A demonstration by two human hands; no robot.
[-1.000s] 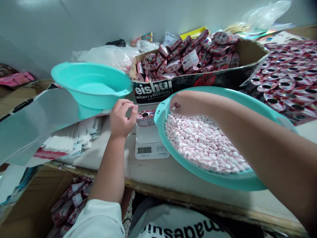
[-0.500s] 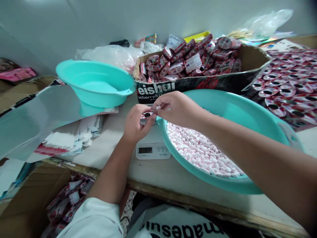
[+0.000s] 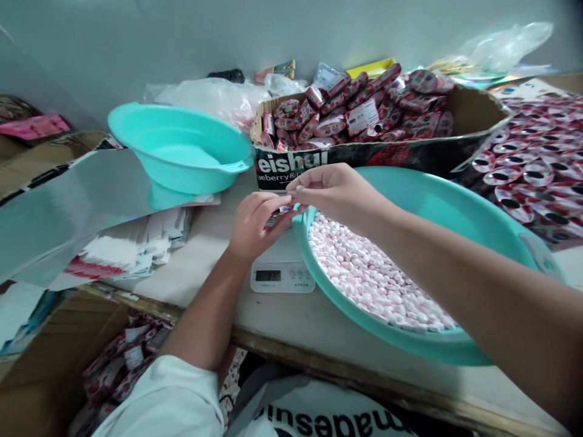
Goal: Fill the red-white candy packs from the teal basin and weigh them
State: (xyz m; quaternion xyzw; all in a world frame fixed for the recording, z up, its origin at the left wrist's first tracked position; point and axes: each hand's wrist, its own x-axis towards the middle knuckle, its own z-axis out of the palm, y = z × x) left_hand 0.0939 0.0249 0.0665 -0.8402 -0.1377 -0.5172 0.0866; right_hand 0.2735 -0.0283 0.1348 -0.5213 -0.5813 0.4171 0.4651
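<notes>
My left hand (image 3: 255, 224) is closed around a small red-and-white printed pack (image 3: 283, 210), mostly hidden by the fingers, above the back of a white digital scale (image 3: 295, 286). Close against it, my right hand (image 3: 334, 189) pinches a small whitish candy (image 3: 299, 188) between thumb and fingers. Under my right forearm stands a turquoise basin (image 3: 455, 188) part filled with pale pink and white candies (image 3: 364, 267). The basin's left handle is just beside the scale. The scale's display (image 3: 268, 275) is lit, with digits that look like 830.
Behind the hands a cardboard box (image 3: 364, 159) holds many red packs. Another turquoise basin (image 3: 182, 139) stands at back left, near stacked white cartons (image 3: 127, 243). Rows of upright packs (image 3: 537, 164) fill the right. A floor box (image 3: 50, 364) with packs sits below the table edge.
The view has shifted slightly. My hands stay together over the scale; my right fingers have moved slightly, still pinching a candy, and less of the pack shows now.
</notes>
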